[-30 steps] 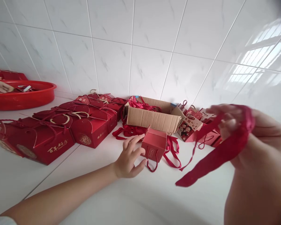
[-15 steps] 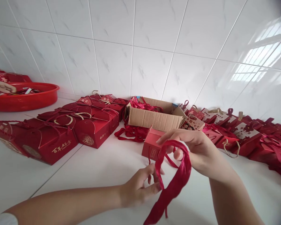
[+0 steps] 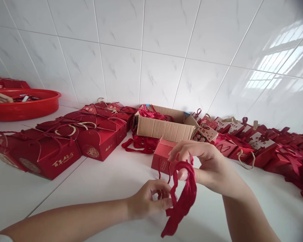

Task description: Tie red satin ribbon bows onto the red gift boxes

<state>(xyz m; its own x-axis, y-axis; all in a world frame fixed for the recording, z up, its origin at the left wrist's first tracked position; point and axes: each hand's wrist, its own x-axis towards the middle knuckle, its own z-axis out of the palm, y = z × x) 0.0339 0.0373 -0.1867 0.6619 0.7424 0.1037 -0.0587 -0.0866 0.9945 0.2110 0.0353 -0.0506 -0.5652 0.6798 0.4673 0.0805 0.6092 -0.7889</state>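
Note:
A looped dark red ribbon [image 3: 185, 198] hangs in front of me, its wide tail drooping toward the white surface. The thumb and fingers of my right hand [image 3: 207, 164] are closed on the upper part of the loop. Low on its left side, my left hand [image 3: 154, 198] pinches the ribbon between thumb and fingers; part of those fingertips is hidden behind it. Just behind my hands stands a small red gift box [image 3: 162, 156] with twisted red cord handles. My right hand's fingers overlap the box in view; whether they touch it, I cannot tell.
A cardboard box [image 3: 165, 129] of red ribbons stands by the tiled wall, with loose ribbon [image 3: 141, 144] before it. Red gift boxes [image 3: 101, 143] are grouped left, more boxes [image 3: 260, 144] right. At far left, another person's hand [image 3: 0, 97] is at a red basin [image 3: 25, 109].
My right hand has come down and slightly left, making the ribbon loop smaller. My left fingers have closed in on the loop's lower side. The ribbon's tail has risen. The view has shifted slightly.

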